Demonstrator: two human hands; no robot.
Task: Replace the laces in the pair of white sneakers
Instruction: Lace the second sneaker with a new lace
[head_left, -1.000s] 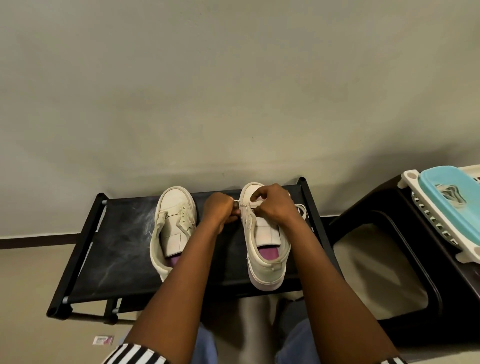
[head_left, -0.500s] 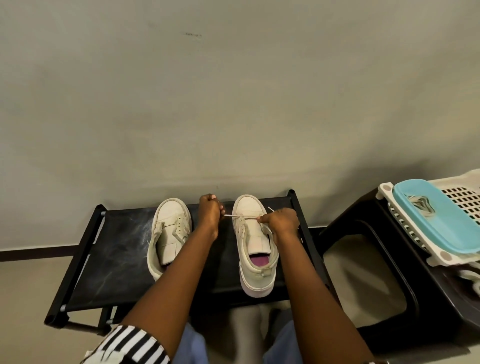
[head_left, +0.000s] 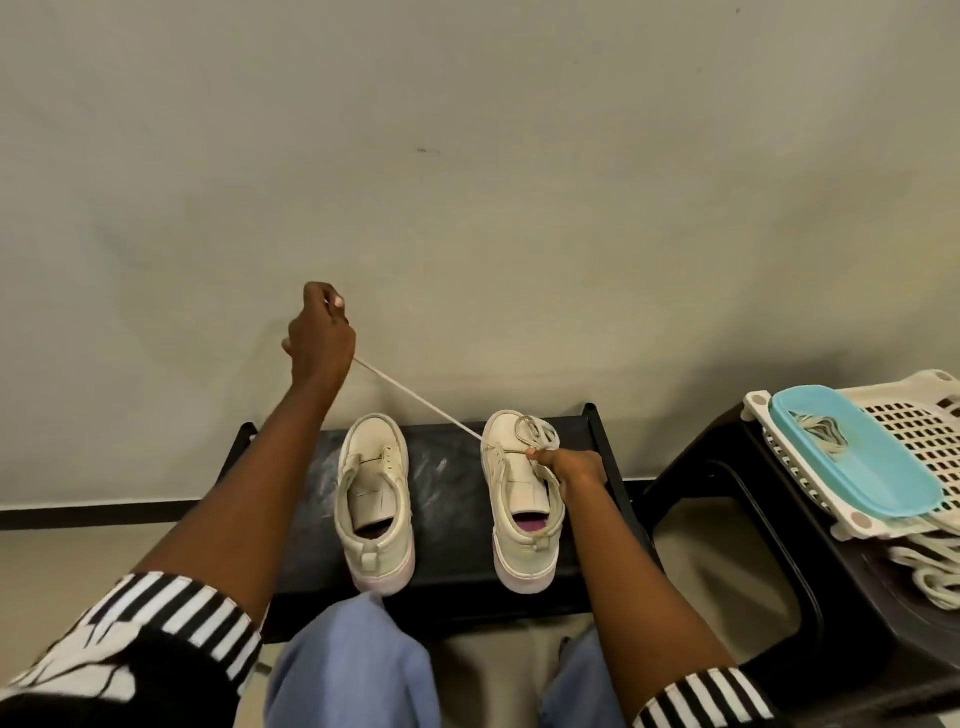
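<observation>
Two white sneakers stand on a black rack (head_left: 447, 467) against the wall (head_left: 467, 156), toes to the wall and heels toward the rack's near edge. The left sneaker (head_left: 378, 558) sits about mid-rack and has no lace in its eyelets. The right sneaker (head_left: 522, 553) stands toward the rack's right end, apart from the other.

The left hand (head_left: 322, 338) is raised well above the rack's far edge, in front of the wall. Its fingers are curled round a white lace (head_left: 415, 397), which it pinches. A short end pokes out on the hand's left side. From the hand the lace runs taut, down and to the right, to the front eyelets of the right sneaker. More of the lace lies in loose loops over that sneaker's toe.

The right hand (head_left: 571, 465) grips the right sneaker on its right side. The fingers are curled over the upper, and the thumb tip presses on the lace bar across the eyelets.

Both forearms are bare below black-and-white striped sleeves (head_left: 171, 608). Blue trousers (head_left: 353, 665) show at the near edge of the view.

Right of the rack stands a dark stool (head_left: 826, 603). On it rests a white basket (head_left: 914, 421) with a blue lid (head_left: 872, 467) lying over it. Beside the basket, on the stool's near right part, lies a heap of thick white laces (head_left: 930, 571).
</observation>
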